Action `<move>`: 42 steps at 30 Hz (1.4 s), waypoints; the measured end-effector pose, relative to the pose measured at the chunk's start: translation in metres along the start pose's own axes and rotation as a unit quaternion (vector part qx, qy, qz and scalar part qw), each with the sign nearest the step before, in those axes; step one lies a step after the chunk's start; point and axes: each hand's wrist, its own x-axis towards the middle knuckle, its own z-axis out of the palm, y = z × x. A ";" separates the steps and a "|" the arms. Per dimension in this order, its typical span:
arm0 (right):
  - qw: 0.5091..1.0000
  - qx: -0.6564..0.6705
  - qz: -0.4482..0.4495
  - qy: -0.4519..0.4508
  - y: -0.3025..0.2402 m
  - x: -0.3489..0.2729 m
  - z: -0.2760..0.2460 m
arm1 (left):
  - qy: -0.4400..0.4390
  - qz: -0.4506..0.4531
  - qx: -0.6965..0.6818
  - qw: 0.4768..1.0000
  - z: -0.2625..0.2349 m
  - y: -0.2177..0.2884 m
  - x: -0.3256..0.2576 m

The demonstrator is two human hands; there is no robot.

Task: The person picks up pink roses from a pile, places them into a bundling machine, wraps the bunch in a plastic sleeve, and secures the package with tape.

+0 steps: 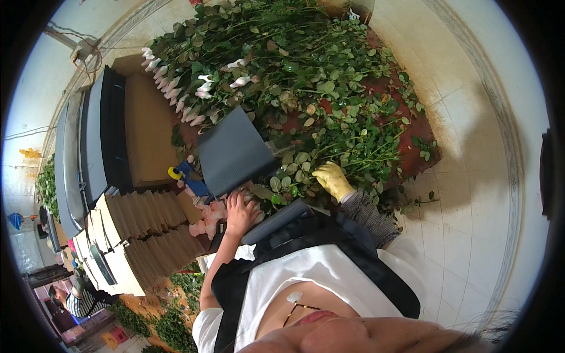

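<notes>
My bare left hand (239, 216) lies beside pale pink rose heads at the near edge of the table, its fingers stretched out toward a dark grey sheet (235, 152). Part of the palm side is hidden. Farther right, my right hand (334, 180), in a yellow glove, has its fingers curled around leafy rose stems (303, 176). Which stems lie inside the glove is hard to make out. A second dark grey sheet (276, 222) rests close against my apron, just below the leaves. Left of my left hand are crumpled pink pieces (209, 219) and a blue and yellow hand tool (187, 175).
Many leafy roses (294, 65) cover the red table (415, 132), pale wrapped heads (170, 88) along their left side. Stacked brown cardboard (147, 217) and an open carton (147, 129) stand at left. Farther back at lower left is a person in stripes (82, 303).
</notes>
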 end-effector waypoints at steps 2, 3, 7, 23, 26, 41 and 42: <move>0.977 -0.061 0.035 -0.202 -0.019 0.041 -0.038 | -0.040 -0.082 -0.104 0.990 0.028 -0.015 -0.024; 0.969 -0.080 0.026 -0.234 -0.036 0.065 -0.060 | -0.022 -0.095 -0.132 0.986 0.030 -0.013 -0.026; 0.947 0.116 0.061 -0.294 -0.053 0.175 -0.127 | 0.009 -0.121 -0.104 0.987 0.034 -0.003 -0.029; 0.985 -0.166 0.049 0.002 -0.001 0.335 -0.067 | 0.001 -0.157 -0.101 0.982 0.019 0.006 -0.031; 0.937 -0.169 0.183 -0.246 0.059 0.317 -0.074 | 0.007 -0.129 -0.102 0.986 0.018 0.007 -0.019; 0.904 -0.377 0.196 -0.046 0.044 0.375 -0.050 | -0.017 -0.145 -0.077 0.986 0.020 0.003 -0.027; 0.873 -0.382 0.277 -0.123 0.061 0.373 -0.046 | -0.022 -0.142 -0.076 0.987 0.021 0.003 -0.024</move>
